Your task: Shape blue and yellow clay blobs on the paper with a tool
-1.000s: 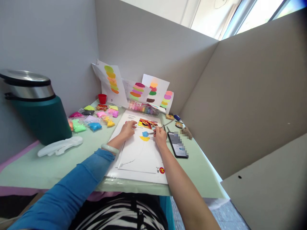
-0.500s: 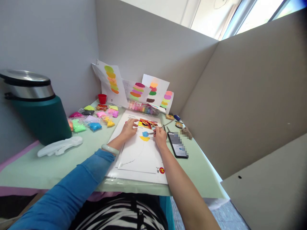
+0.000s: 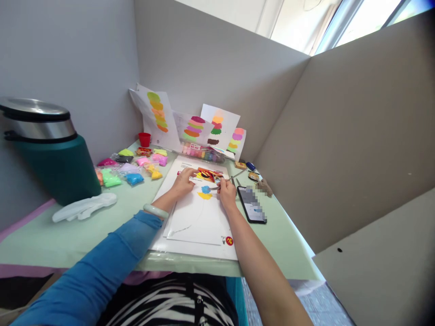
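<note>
My left hand (image 3: pixel 184 181) rests flat on a white sheet (image 3: pixel 199 217), fingers spread, pressing it near a small coloured picture (image 3: pixel 208 174). Beside it my right hand (image 3: pixel 227 192) grips a thin metal tool (image 3: pixel 231 179) whose tip meets a blue clay patch (image 3: pixel 205 189) above a yellow clay patch (image 3: pixel 205 196) on the sheet. A pale bangle (image 3: pixel 155 210) circles my left wrist.
Small bags of coloured clay (image 3: pixel 131 167) lie left of the sheet. A phone (image 3: pixel 252 204) lies right of it. A green bin (image 3: pixel 50 149) stands far left, white gloves (image 3: pixel 84 206) in front. Painted sample sheets (image 3: pixel 190 124) lean on the back wall, with a red cup (image 3: pixel 144 139).
My left hand slid a little forward on the sheet and its fingers spread toward the coloured picture. My right hand with the tool stayed nearly still.
</note>
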Action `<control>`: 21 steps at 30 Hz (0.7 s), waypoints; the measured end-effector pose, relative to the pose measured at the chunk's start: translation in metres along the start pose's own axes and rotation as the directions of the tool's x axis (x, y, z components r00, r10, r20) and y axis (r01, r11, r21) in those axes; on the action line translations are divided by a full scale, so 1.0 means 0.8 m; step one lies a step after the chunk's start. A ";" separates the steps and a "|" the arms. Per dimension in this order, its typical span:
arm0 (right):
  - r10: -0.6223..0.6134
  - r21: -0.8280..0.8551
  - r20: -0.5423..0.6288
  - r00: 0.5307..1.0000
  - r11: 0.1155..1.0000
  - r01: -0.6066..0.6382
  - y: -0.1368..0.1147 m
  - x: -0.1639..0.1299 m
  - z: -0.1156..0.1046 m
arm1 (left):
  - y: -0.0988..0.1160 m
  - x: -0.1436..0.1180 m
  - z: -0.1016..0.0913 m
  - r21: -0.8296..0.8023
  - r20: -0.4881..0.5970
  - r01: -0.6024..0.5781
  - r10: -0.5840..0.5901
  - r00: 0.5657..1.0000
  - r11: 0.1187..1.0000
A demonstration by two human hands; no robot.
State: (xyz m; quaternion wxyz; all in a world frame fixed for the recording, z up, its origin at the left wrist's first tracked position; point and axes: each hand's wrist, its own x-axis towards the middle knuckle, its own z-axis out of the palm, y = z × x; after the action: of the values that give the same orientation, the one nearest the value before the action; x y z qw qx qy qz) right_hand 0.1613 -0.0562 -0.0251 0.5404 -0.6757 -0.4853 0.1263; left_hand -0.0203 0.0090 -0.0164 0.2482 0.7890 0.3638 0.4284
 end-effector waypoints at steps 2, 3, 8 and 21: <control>0.002 0.008 0.004 1.000 1.000 -0.002 0.001 0.001 0.001 | -0.001 0.000 0.001 -0.015 -0.009 -0.013 0.013 1.000 1.000; 0.004 0.015 0.004 1.000 1.000 -0.004 0.002 0.001 0.001 | -0.002 0.000 0.001 -0.024 -0.008 -0.016 0.016 1.000 1.000; -0.004 0.021 0.000 1.000 1.000 0.004 0.003 0.002 0.001 | -0.003 0.000 0.002 -0.026 0.003 -0.035 0.035 0.999 0.999; 0.005 0.090 -0.020 1.000 0.996 -0.004 0.000 0.000 0.001 | -0.015 0.003 0.007 -0.090 -0.016 -0.086 0.085 0.996 0.992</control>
State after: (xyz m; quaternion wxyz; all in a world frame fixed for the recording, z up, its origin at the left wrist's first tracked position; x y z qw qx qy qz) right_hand 0.1609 -0.0555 -0.0253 0.5749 -0.6529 -0.4722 0.1426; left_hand -0.0188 0.0180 -0.0268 0.2626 0.7892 0.3114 0.4596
